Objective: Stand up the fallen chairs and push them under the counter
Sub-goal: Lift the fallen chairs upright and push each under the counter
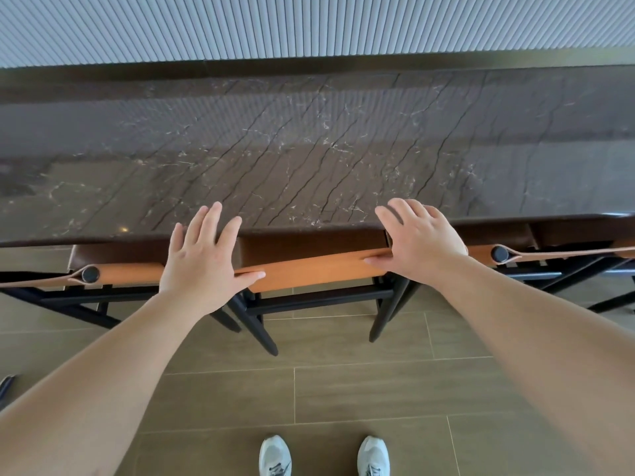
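A chair with a tan leather backrest [309, 271] and black legs stands upright in front of me, its seat tucked under the dark marble counter [309, 149]. My left hand [202, 255] lies flat on the backrest's left part, fingers spread over the top and thumb along the leather. My right hand [419, 238] rests on its right end the same way, fingers reaching past the counter's edge. Neither hand curls around the backrest. A second chair [120, 273] stands upright at the left and a third chair [481, 252] at the right, both under the counter.
A ribbed pale wall [309, 25] rises behind the counter. The floor [343, 389] is brown tile. My white shoes [275, 455] show at the bottom edge. A dark object [7, 384] pokes in at the lower left edge.
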Demonstrator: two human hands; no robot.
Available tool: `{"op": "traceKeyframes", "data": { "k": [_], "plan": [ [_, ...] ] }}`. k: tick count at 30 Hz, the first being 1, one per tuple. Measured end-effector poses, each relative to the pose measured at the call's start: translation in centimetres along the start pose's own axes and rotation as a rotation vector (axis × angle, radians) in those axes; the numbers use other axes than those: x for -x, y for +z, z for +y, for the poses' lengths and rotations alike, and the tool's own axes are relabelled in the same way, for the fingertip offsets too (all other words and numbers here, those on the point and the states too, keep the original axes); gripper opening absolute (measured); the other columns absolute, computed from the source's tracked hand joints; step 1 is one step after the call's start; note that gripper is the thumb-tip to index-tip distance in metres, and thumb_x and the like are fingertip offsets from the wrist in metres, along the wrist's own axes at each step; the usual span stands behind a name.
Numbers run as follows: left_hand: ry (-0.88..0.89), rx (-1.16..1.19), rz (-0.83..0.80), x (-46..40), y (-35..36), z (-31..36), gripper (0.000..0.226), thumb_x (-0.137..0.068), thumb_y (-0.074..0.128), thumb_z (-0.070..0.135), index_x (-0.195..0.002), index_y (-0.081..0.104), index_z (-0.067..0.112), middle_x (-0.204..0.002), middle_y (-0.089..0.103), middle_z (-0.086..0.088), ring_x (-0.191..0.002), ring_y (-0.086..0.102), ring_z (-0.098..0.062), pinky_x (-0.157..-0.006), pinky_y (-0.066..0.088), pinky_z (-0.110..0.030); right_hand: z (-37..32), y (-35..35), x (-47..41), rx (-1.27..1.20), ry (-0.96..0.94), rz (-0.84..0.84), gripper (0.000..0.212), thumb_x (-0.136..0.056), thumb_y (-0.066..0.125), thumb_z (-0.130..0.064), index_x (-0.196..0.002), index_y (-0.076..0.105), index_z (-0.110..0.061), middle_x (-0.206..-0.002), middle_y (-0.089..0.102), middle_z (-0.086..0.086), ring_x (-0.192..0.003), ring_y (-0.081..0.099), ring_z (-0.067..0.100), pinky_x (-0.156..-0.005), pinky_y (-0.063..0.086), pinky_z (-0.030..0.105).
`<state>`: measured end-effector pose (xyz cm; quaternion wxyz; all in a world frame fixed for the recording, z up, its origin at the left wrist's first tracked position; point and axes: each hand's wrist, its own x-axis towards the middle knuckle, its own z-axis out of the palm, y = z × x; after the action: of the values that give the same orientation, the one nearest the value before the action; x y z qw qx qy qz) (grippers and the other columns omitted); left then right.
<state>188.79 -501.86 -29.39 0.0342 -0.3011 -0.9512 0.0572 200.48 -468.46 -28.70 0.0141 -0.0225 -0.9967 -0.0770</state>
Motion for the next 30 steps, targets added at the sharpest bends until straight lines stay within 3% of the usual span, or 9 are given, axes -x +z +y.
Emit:
{"op": "traceKeyframes", "data": {
  "k": [10,18,22,30],
  "plan": [
    [0.016,-0.014,0.001,0.1,0.4,0.8,0.104,-0.073,0.043,0.085,-0.152,0.025,0.019,-0.162,0.016,-0.015,-0.148,0.020,-0.036,-0.114,0.029,-0.058,0.6,1.1,1.0,-0.031,0.018,-0.012,0.085,-0.074,0.044,-0.082,-0.131,0.042,-0.019,-0.127,0.051,0.004,-0.117,0.050,0.025,-0.096,0.046,0.041],
    [0.078,-0.009,0.017,-1.0,-0.2,0.4,0.101,-0.072,0.044,0.080,-0.150,0.031,0.017,-0.160,0.022,-0.017,-0.146,0.024,-0.036,-0.112,0.030,-0.057,1.2,0.9,0.1,-0.011,0.051,-0.014,0.083,-0.075,0.039,-0.085,-0.128,0.042,-0.021,-0.124,0.053,0.003,-0.114,0.052,0.026,-0.089,0.048,0.041],
    [0.123,-0.019,0.043,-0.6,0.1,0.9,0.102,-0.071,0.058,0.076,-0.149,0.031,0.016,-0.159,0.023,-0.018,-0.146,0.026,-0.038,-0.112,0.029,-0.059,1.0,1.4,1.3,-0.052,0.073,-0.044,0.081,-0.074,0.039,-0.085,-0.124,0.044,-0.021,-0.123,0.052,0.003,-0.114,0.051,0.026,-0.090,0.048,0.041],
    [0.133,-0.001,0.029,0.4,1.6,-0.3,0.099,-0.072,0.065,0.071,-0.148,0.037,0.013,-0.159,0.026,-0.018,-0.145,0.028,-0.037,-0.114,0.027,-0.058,-1.4,2.6,2.3,-0.086,0.108,-0.051,0.078,-0.073,0.048,-0.081,-0.121,0.048,-0.020,-0.121,0.052,0.004,-0.112,0.052,0.026,-0.088,0.048,0.040]
  ]
}}
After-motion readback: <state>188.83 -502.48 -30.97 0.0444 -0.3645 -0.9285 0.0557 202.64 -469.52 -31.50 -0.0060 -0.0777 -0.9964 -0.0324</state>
